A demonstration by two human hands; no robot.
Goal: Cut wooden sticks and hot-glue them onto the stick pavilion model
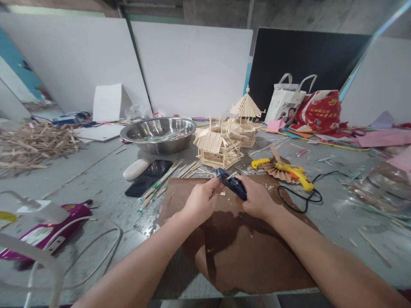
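Note:
My right hand [257, 197] is closed round the handles of a dark blue cutter [231, 183], whose jaws point up and to the left. A short wooden stick [231, 175] lies across the jaws. My left hand [203, 200] is pinched shut on the stick's near end, right beside the tool. Both hands hover over a brown paper sheet [237, 252] spread on the grey table [96, 184]. Just beyond them stands a stick-built model pavilion [218, 147], with a taller roofed one [246, 112] behind it.
A steel bowl [159, 133], a black phone [148, 176], a white oblong case [136, 168] and loose sticks [163, 179] lie to the left. A yellow glue gun [293, 172] with a black cord [300, 197] sits to the right. Stick pile [32, 145] far left; purple device [48, 229] near left.

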